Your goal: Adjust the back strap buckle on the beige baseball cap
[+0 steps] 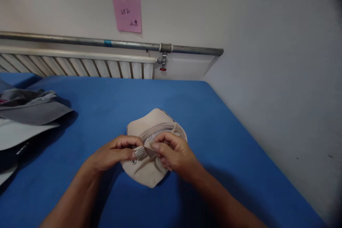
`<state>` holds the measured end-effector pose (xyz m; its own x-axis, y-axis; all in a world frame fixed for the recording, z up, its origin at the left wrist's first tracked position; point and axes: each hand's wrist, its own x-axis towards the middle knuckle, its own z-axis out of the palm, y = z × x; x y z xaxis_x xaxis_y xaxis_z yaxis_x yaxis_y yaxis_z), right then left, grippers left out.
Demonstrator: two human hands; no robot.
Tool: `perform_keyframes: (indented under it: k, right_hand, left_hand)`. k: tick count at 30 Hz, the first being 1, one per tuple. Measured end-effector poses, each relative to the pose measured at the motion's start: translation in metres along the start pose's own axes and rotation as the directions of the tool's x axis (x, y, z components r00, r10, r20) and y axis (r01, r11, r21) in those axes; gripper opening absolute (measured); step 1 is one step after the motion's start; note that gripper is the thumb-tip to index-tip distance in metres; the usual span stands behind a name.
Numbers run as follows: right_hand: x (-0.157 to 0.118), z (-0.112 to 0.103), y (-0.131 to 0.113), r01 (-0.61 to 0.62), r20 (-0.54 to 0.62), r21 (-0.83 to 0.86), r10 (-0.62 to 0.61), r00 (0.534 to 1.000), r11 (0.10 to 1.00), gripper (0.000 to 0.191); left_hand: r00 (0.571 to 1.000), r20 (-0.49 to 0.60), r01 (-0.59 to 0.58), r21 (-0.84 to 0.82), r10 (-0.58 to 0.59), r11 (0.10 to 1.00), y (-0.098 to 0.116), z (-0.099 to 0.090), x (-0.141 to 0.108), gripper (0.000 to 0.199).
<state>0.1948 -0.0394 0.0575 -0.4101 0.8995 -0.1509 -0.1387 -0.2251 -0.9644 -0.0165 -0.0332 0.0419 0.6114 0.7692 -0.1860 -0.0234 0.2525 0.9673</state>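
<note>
The cap (151, 119), beige, lies about mid-view on the blue table (112, 103), its opening turned partly up towards me so that I see the inner band (157, 128). At its near side I have both hands on the fastening: my left hand (114, 153) grasps the metal buckle (140, 154) between thumb and fingers, and my right hand (175, 151) pinches the strap (151, 152) just beside it, its other fingers curled over the cap's opening. I cannot tell how far the strap runs through the buckle. A small metal ring (134, 161) shows just below my left thumb. Well apart, at the left edge of the table, I see a pile of other caps (34, 112), with grey and white brims above a dark one bearing pale lettering; the frame cuts the pile off. Beyond the table's far edge stands a white radiator (117, 69) with a metal pipe (80, 40) above it, a red-handled valve (163, 65) at its right end, and a pink note (127, 16) on the wall (181, 7) higher up.
</note>
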Motion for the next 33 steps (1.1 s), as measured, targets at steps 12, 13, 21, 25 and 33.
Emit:
perform_keyframes:
  k: [12, 13, 21, 25, 33]
  right_hand:
    - [-0.001, -0.008, -0.003, -0.046, 0.117, -0.005, 0.047, 0.992, 0.999, 0.015]
    - [0.000, -0.009, -0.003, -0.057, 0.116, 0.002, 0.057, 0.992, 0.998, 0.014]
    - [0.002, -0.010, -0.003, -0.058, 0.131, -0.007, 0.058, 0.990, 0.998, 0.015]
    - [0.002, -0.012, -0.002, -0.070, 0.154, -0.028, 0.074, 0.985, 0.997, 0.012]
    - [0.003, -0.015, -0.005, -0.133, 0.227, -0.014, 0.133, 0.965, 0.991, 0.013]
  left_hand:
    - [0.999, -0.029, -0.020, -0.069, 0.018, 0.997, 0.001, 0.002, 0.003, 0.022]
    - [0.999, -0.026, -0.024, -0.074, 0.022, 0.997, 0.001, 0.002, 0.003, 0.022]
    - [1.000, -0.017, -0.014, -0.086, 0.013, 0.996, 0.000, 0.001, 0.003, 0.023]
    - [0.999, -0.018, -0.028, -0.064, 0.027, 0.998, -0.001, 0.001, 0.003, 0.023]
    - [0.999, 0.023, -0.026, -0.032, 0.026, 0.999, -0.002, 0.001, 0.005, 0.024]
